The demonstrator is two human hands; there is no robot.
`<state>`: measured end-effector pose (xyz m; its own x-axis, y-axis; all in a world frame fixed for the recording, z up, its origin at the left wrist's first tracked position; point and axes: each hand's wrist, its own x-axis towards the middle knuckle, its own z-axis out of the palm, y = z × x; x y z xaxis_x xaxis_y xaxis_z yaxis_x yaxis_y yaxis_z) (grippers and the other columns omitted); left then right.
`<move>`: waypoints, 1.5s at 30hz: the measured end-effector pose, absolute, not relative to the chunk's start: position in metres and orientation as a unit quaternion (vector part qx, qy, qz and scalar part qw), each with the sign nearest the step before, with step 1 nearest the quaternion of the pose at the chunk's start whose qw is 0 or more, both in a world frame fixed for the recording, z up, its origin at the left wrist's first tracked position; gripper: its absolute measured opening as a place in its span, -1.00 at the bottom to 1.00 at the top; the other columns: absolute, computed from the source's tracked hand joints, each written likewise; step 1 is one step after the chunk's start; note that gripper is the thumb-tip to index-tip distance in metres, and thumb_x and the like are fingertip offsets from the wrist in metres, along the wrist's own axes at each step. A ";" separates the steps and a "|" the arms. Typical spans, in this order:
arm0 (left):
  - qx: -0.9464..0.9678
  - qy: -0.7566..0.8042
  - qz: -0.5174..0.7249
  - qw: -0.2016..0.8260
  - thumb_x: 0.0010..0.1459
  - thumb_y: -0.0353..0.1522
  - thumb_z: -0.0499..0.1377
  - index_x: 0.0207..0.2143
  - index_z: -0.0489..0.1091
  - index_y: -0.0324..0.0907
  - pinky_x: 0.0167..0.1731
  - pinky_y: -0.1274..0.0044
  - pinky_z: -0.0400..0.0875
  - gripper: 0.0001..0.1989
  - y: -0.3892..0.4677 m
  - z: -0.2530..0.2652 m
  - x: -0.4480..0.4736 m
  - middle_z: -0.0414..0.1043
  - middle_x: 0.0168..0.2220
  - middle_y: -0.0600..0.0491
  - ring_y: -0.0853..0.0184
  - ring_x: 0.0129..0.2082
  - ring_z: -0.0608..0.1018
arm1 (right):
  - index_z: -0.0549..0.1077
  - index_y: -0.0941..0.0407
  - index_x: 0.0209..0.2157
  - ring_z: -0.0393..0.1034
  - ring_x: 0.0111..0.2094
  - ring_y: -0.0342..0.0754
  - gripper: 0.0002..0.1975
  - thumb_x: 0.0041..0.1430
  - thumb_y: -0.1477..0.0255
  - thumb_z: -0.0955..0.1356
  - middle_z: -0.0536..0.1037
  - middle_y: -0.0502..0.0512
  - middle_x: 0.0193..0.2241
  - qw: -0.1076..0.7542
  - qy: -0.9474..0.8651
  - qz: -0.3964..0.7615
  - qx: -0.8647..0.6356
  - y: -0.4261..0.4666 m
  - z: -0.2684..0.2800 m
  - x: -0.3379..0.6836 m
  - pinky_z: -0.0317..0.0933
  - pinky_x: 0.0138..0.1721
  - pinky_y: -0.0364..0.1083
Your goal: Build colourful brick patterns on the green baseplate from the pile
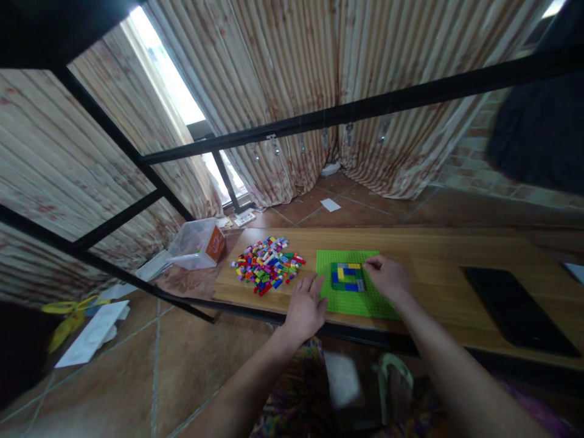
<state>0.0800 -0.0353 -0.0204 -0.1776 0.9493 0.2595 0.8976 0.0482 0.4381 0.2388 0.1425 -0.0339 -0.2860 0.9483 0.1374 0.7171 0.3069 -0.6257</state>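
Note:
A bright green baseplate [344,303] lies on the wooden bench. Blue, dark green, yellow and grey toy bricks [349,277] form a low, roughly square build on it. My left hand [306,307] rests open at the plate's left edge, fingers stretched out, between the plate and a pile of loose bricks [269,264]. At the build's upper right corner is my right hand [389,277], its thumb and fingertips pinched together. Whatever small piece may be between those fingertips is hidden or too small to make out.
On the right of the wooden bench [433,255] lies a black tablet-like slab [515,310]. A clear plastic box [196,243] with an orange label stands beyond the bench's left end. Black metal bars [310,123] cross above, before the curtains [292,67].

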 end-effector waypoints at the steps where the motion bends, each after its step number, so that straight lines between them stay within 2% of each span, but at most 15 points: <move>1: 0.628 0.729 0.271 0.040 0.12 -0.42 0.10 0.16 0.21 -0.18 0.14 0.24 0.21 -0.49 -0.043 -0.021 0.072 0.26 0.14 -0.13 0.12 0.12 0.30 | 0.54 0.13 -0.32 0.47 -0.33 0.04 -0.81 0.10 0.39 0.30 0.60 0.15 -0.39 0.257 -0.773 0.222 -0.536 0.141 -0.032 0.241 0.25 -0.29 -0.04; 6: 0.538 0.789 0.297 -0.029 0.12 -0.44 0.09 0.04 0.31 -0.18 0.03 0.27 0.32 -0.60 -0.078 -0.026 0.021 0.39 -0.02 -0.11 0.15 -0.01 0.42 | 0.53 0.12 -0.34 0.45 -0.38 0.02 -0.80 0.13 0.38 0.28 0.59 0.13 -0.40 0.267 -0.800 0.204 -0.498 0.127 -0.022 0.245 0.21 -0.34 -0.06; 11: 0.461 0.832 0.295 -0.083 0.13 -0.39 0.09 -0.06 0.36 -0.20 -0.06 0.27 0.39 -0.70 -0.100 -0.031 -0.021 0.42 -0.12 -0.13 0.11 -0.07 0.46 | 0.53 0.10 -0.35 0.44 -0.41 0.01 -0.76 0.16 0.37 0.24 0.59 0.12 -0.41 0.249 -0.827 0.179 -0.472 0.118 -0.020 0.240 0.17 -0.38 -0.07; 22: 0.502 0.813 0.284 -0.077 0.12 -0.43 0.09 -0.05 0.38 -0.18 -0.05 0.32 0.36 -0.68 -0.071 -0.029 -0.005 0.41 -0.10 -0.08 0.16 -0.07 0.44 | 0.52 0.10 -0.35 0.42 -0.34 0.00 -0.78 0.17 0.41 0.24 0.58 0.13 -0.34 0.218 -0.852 0.180 -0.441 0.119 -0.022 0.224 0.17 -0.32 -0.08; 30: 0.532 0.829 0.142 -0.093 0.08 -0.40 0.12 -0.05 0.40 -0.13 -0.03 0.21 0.26 -0.66 -0.023 -0.018 -0.012 0.33 -0.01 -0.12 0.04 -0.01 0.36 | 0.51 0.08 -0.39 0.40 -0.35 -0.02 -0.79 0.17 0.44 0.24 0.57 0.11 -0.37 0.206 -0.861 0.189 -0.425 0.121 -0.018 0.219 0.16 -0.31 -0.09; 35: 0.549 0.827 0.088 -0.084 0.07 -0.44 0.08 -0.13 0.44 -0.12 -0.06 0.18 0.22 -0.70 -0.011 -0.014 -0.016 0.34 0.00 -0.12 0.00 -0.01 0.33 | 0.51 0.08 -0.39 0.40 -0.32 -0.02 -0.81 0.17 0.46 0.25 0.56 0.12 -0.34 0.211 -0.858 0.195 -0.425 0.122 -0.017 0.220 0.16 -0.28 -0.08; 45: 0.573 0.812 0.068 -0.090 0.08 -0.40 0.12 -0.26 0.46 -0.15 -0.02 0.20 0.22 -0.83 -0.003 -0.010 -0.024 0.38 -0.01 -0.09 0.04 -0.02 0.36 | 0.51 0.09 -0.36 0.42 -0.29 -0.01 -0.80 0.21 0.45 0.24 0.57 0.13 -0.31 0.177 -0.865 0.186 -0.431 0.120 -0.012 0.221 0.17 -0.28 -0.09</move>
<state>-0.0239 -0.0027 -0.0103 -0.3281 0.9176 0.2243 0.9421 0.3352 0.0068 0.2215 0.1203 -0.0118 -0.5660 0.8115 0.1450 0.6801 0.5591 -0.4742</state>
